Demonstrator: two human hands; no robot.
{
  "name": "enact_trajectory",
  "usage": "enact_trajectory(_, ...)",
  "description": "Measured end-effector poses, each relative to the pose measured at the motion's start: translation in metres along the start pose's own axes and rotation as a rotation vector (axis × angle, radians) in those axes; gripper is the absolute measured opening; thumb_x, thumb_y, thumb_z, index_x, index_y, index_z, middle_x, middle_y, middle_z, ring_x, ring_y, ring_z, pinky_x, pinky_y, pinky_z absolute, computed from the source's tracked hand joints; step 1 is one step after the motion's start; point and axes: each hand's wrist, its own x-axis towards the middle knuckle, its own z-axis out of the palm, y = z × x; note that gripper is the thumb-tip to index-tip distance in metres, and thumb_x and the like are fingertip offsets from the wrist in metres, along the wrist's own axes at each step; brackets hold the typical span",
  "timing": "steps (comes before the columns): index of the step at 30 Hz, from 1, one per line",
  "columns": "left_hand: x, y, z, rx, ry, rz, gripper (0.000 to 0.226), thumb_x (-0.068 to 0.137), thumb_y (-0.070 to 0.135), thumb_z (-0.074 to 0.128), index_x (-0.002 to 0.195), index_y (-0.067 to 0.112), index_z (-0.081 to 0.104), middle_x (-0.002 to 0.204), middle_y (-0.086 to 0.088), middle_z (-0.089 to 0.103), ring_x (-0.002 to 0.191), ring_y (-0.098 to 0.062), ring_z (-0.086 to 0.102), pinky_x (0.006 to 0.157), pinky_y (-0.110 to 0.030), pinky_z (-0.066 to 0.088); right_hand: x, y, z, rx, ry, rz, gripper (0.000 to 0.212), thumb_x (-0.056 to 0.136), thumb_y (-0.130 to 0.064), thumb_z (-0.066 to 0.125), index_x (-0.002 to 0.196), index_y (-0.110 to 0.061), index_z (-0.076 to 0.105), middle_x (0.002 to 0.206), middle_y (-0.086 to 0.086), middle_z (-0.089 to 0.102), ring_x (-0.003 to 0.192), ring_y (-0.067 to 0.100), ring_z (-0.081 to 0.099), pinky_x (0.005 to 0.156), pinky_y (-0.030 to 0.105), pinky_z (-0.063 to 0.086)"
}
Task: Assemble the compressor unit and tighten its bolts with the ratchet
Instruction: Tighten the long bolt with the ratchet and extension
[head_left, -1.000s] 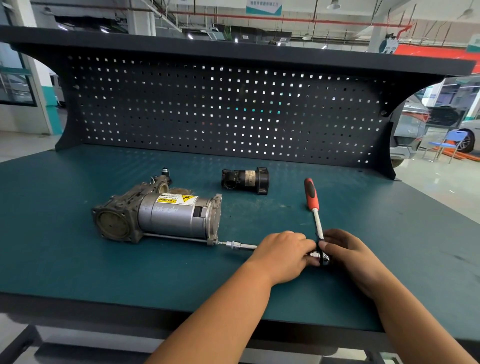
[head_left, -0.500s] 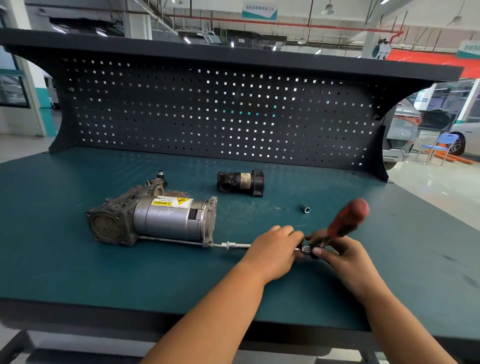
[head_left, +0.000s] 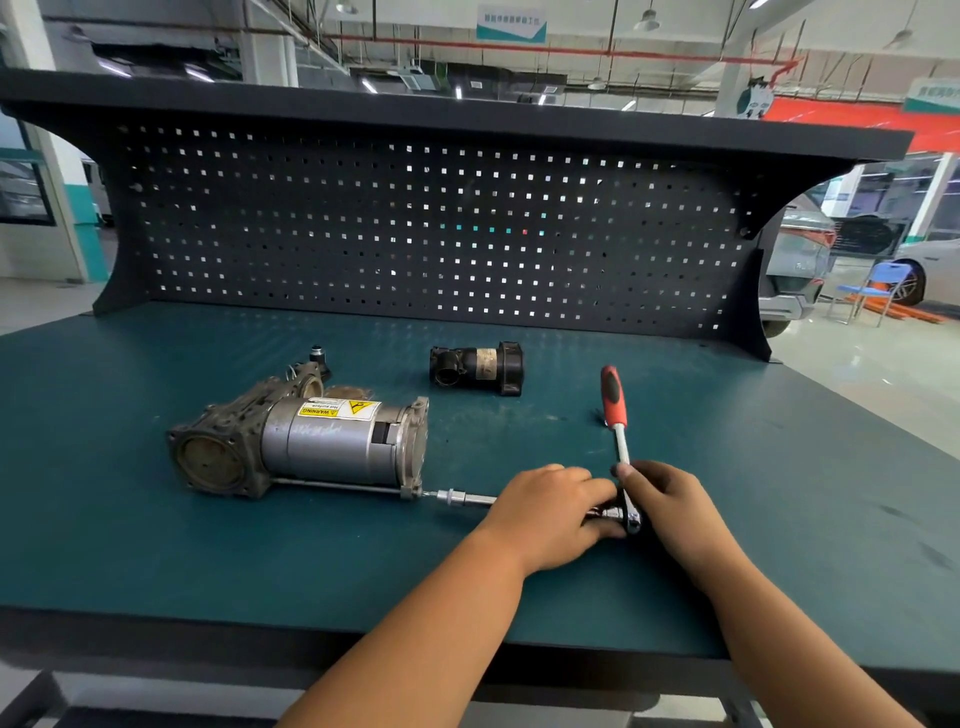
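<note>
- Dark teal table (head_left: 156, 545) with a black perforated back panel (head_left: 415, 234) carries everything.
- Grey metal cylindrical compressor unit (head_left: 322, 447) lies on its side, left of centre on the table.
- Left hand (head_left: 550, 512) curls over the right end of the bar, holding it.
- Right hand (head_left: 670, 512) pinches the ratchet shaft just above the head.
- Red-and-black-handled chrome ratchet (head_left: 618, 431) points its handle away, toward the back panel.
- Black plastic cylindrical housing (head_left: 478, 370) sits well apart behind, not fitted.
- Chrome extension bar (head_left: 467, 500) runs from the ratchet head to the long thin bolt (head_left: 337, 486) on the unit's near side.
- Step, judged: tightening that bolt. The next move calls for swinging the handle with the bar kept in line.
- Hidden: the ratchet-to-bar joint under the fingers, the far-side bolts, and whether the handle touches the table.
</note>
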Motion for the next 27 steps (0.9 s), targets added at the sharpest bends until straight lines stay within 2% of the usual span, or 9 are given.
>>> enact_trajectory(2, 0.0, 0.0, 0.0, -0.006, 0.003, 0.0, 0.036, 0.092, 0.048, 0.049, 0.11, 0.019, 0.058, 0.1, -0.006, 0.061, 0.1, -0.029, 0.054, 0.076, -0.038, 0.04, 0.001, 0.001, 0.001, 0.021, -0.034, 0.055, 0.02, 0.093, -0.024, 0.057, 0.08, -0.01, 0.065, 0.069, -0.001, 0.063, 0.067, 0.012, 0.055, 0.065, 0.028, 0.043)
enact_trajectory(5, 0.001, 0.002, 0.001, -0.013, -0.03, -0.02, 0.035, 0.094, 0.046, 0.045, 0.105, 0.017, 0.06, 0.101, -0.007, 0.064, 0.099, -0.03, 0.056, 0.069, -0.035, 0.035, -0.001, 0.0, -0.001, 0.134, -0.052, 0.018, 0.004, 0.092, -0.012, 0.059, 0.09, -0.009, 0.06, 0.076, 0.0, 0.06, 0.071, 0.013, 0.054, 0.067, 0.025, 0.044)
enact_trajectory(8, 0.003, 0.002, 0.003, -0.022, -0.046, -0.047, 0.034, 0.096, 0.044, 0.043, 0.097, 0.015, 0.061, 0.099, -0.008, 0.065, 0.096, -0.031, 0.057, 0.065, -0.033, 0.03, -0.007, 0.0, -0.006, 0.284, -0.089, -0.113, 0.018, 0.088, 0.006, 0.056, 0.092, -0.012, 0.058, 0.078, -0.004, 0.062, 0.07, 0.007, 0.057, 0.065, 0.021, 0.049)
enact_trajectory(11, 0.005, 0.002, 0.002, -0.025, -0.029, -0.062, 0.034, 0.097, 0.044, 0.041, 0.107, 0.017, 0.059, 0.108, -0.008, 0.065, 0.102, -0.031, 0.056, 0.068, -0.035, 0.034, -0.015, -0.001, -0.007, 0.262, -0.122, -0.215, 0.029, 0.084, 0.015, 0.055, 0.087, -0.012, 0.062, 0.077, -0.006, 0.067, 0.068, 0.0, 0.059, 0.064, 0.013, 0.048)
enact_trajectory(16, 0.003, 0.004, 0.001, 0.009, -0.059, -0.055, 0.045, 0.089, 0.052, 0.052, 0.12, 0.02, 0.049, 0.113, -0.007, 0.064, 0.106, -0.031, 0.056, 0.073, -0.037, 0.039, -0.012, -0.006, 0.0, 0.094, 0.044, -0.135, 0.02, 0.089, -0.007, 0.061, 0.082, -0.024, 0.066, 0.078, 0.0, 0.066, 0.07, 0.007, 0.062, 0.067, 0.017, 0.048)
enact_trajectory(20, 0.003, 0.005, -0.001, 0.015, -0.013, -0.037, 0.037, 0.094, 0.047, 0.045, 0.112, 0.016, 0.053, 0.106, -0.008, 0.064, 0.101, -0.032, 0.057, 0.067, -0.035, 0.034, -0.004, -0.005, 0.005, -0.162, 0.079, 0.055, 0.035, 0.095, -0.03, 0.053, 0.074, -0.004, 0.063, 0.064, 0.004, 0.06, 0.064, 0.018, 0.051, 0.06, 0.03, 0.038)
enact_trajectory(23, 0.003, 0.005, -0.001, 0.0, 0.021, -0.03, 0.037, 0.096, 0.044, 0.042, 0.111, 0.013, 0.056, 0.106, -0.008, 0.062, 0.102, -0.031, 0.056, 0.071, -0.038, 0.038, -0.005, -0.003, 0.001, -0.004, 0.009, 0.093, 0.031, 0.094, -0.026, 0.055, 0.082, 0.0, 0.066, 0.073, 0.007, 0.064, 0.069, 0.016, 0.053, 0.066, 0.031, 0.041)
enact_trajectory(25, 0.002, 0.006, 0.0, 0.004, -0.013, -0.024, 0.037, 0.097, 0.042, 0.041, 0.115, 0.014, 0.056, 0.11, -0.008, 0.062, 0.104, -0.031, 0.055, 0.073, -0.038, 0.038, -0.008, -0.003, -0.004, 0.1, -0.033, 0.04, 0.012, 0.092, -0.016, 0.059, 0.094, -0.007, 0.067, 0.082, 0.004, 0.069, 0.074, 0.012, 0.061, 0.068, 0.021, 0.046)
enact_trajectory(27, 0.003, 0.006, 0.002, -0.008, -0.028, -0.044, 0.034, 0.098, 0.04, 0.041, 0.111, 0.013, 0.057, 0.11, -0.008, 0.062, 0.104, -0.032, 0.055, 0.073, -0.038, 0.038, -0.011, -0.002, -0.007, 0.255, -0.09, -0.021, 0.015, 0.09, -0.003, 0.058, 0.103, -0.01, 0.063, 0.088, 0.003, 0.069, 0.078, 0.01, 0.064, 0.068, 0.017, 0.049)
